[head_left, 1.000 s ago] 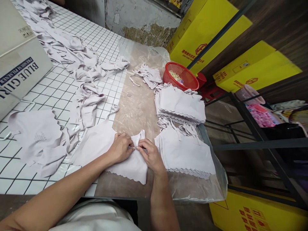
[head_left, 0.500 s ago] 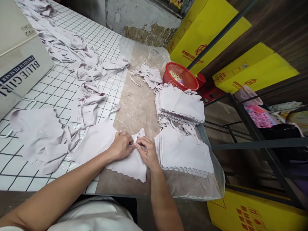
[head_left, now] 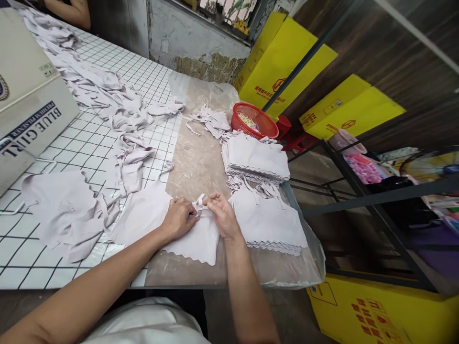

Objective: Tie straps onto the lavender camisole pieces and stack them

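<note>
A pale lilac camisole (head_left: 195, 244) with a scalloped hem lies flat before me on the clear plastic sheet (head_left: 193, 160). My left hand (head_left: 179, 218) presses on its left part, fingers bent and closed on the strap area. Between my hands a thin strap (head_left: 200, 202) stands up in a small loop. My right hand (head_left: 224, 216) pinches that strap at the top edge, palm turned partly upward. Another camisole (head_left: 143, 210) lies spread left of my left hand, partly under my forearm. Close to my right hand is a neat camisole stack (head_left: 270, 217), with a second stack (head_left: 256, 155) behind it.
A red basket (head_left: 269, 118) with small pale items stands behind the stacks. Loose camisoles (head_left: 125, 110) run along the grid-patterned table (head_left: 36, 272). A carton (head_left: 36, 91) stands at left. Yellow boxes (head_left: 287, 62) and a metal rack (head_left: 376, 205) are at right. Another person's arm (head_left: 79, 12) shows far left.
My right hand has turned palm-up and drawn the strap upward into a loop. My left hand stays about where it was. The view has shifted slightly, and another person's arm now shows.
</note>
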### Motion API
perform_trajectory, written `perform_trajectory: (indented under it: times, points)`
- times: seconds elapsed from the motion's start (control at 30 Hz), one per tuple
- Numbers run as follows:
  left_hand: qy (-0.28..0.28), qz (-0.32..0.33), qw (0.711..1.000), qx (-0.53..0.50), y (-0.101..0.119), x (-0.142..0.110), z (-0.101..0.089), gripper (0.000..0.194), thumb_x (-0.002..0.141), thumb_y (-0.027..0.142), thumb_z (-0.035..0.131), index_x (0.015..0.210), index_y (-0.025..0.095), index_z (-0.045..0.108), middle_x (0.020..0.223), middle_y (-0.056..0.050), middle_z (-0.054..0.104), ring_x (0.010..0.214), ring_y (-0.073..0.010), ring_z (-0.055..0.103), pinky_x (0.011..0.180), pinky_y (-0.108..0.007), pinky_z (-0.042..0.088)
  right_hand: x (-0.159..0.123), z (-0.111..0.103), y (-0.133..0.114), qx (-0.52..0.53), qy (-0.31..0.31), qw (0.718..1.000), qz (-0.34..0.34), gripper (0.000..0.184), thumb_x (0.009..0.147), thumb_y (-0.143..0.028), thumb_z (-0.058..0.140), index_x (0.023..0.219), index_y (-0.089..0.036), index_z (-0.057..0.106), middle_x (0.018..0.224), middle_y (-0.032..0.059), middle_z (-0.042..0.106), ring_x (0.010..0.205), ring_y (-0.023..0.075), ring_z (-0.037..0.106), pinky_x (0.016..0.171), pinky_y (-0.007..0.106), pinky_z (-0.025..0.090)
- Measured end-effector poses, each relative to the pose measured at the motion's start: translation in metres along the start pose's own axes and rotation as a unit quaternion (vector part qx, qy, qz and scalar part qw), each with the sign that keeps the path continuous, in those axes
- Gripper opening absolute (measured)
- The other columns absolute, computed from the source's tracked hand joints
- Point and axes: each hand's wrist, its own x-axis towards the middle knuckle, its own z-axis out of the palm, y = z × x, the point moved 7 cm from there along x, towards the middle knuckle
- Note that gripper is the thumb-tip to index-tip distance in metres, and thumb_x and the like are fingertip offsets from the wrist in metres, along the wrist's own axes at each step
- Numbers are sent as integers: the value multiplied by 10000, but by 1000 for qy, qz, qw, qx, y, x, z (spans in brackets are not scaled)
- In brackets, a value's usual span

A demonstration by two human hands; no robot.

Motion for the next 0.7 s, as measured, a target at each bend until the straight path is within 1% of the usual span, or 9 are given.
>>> perform_trajectory:
  times: [0.1,0.17,0.2,0.3,0.37,0.43,0.53,0.63,0.7]
  points:
    - [9,3,1000,6,0,-1,0,115,826,245,621,734,195,669,815,-42,704,943,-262,571,868,-413,324,15,-1,-24,49,11,999,-6,388,705,-347,742,973,-253,477,864,10,727,872,179,667,787,301,512]
    - [13,1,1000,11,0,-1,0,126,838,268,629,752,191,680,826,-47,706,938,-262,571,862,-413,322,26,-2,-32,52,11,999,-7,381,702,-350,748,974,-250,500,897,7,733,875,165,668,758,278,505]
    - [16,2,1000,14,0,-1,-1,137,847,283,630,765,188,685,830,-50,706,935,-261,570,861,-413,321,31,-3,-32,34,15,999,-4,356,710,-364,744,954,-244,514,893,5,733,852,157,666,734,267,501]
    - [25,15,999,20,1,-3,-1,192,889,329,608,803,180,696,840,-57,706,923,-254,565,861,-411,321,38,-10,-18,-95,47,994,16,267,760,-427,708,819,-214,558,792,-11,707,714,126,630,651,239,478]
    - [28,22,999,21,2,-3,-2,218,914,343,584,825,184,703,849,-55,707,914,-248,559,859,-410,319,36,-17,-4,-182,59,981,41,304,789,-468,689,722,-193,576,718,-16,678,621,106,595,601,229,462]
    - [28,27,999,19,2,-3,-2,225,927,343,569,843,191,713,859,-52,710,913,-244,555,858,-411,316,32,-20,9,-220,51,972,71,359,796,-510,692,687,-181,597,677,-14,666,542,91,565,543,222,445]
    - [33,30,999,4,2,-3,-4,212,935,322,557,874,207,725,885,-45,718,906,-232,554,853,-405,317,28,-15,22,-191,18,976,101,375,763,-526,737,700,-181,604,651,-16,669,477,78,534,475,208,422]
    - [33,35,999,-6,3,-2,-4,195,932,302,558,898,222,732,925,-41,724,916,-225,560,848,-398,320,32,-4,26,-105,1,988,116,324,715,-421,795,793,-188,583,632,-35,658,482,73,525,458,184,408]
    - [30,41,999,-1,3,-2,-3,188,928,303,567,898,221,734,930,-45,720,936,-229,562,858,-401,321,37,1,24,-34,8,991,129,350,683,-334,809,890,-190,567,631,-50,643,476,62,496,412,152,341]
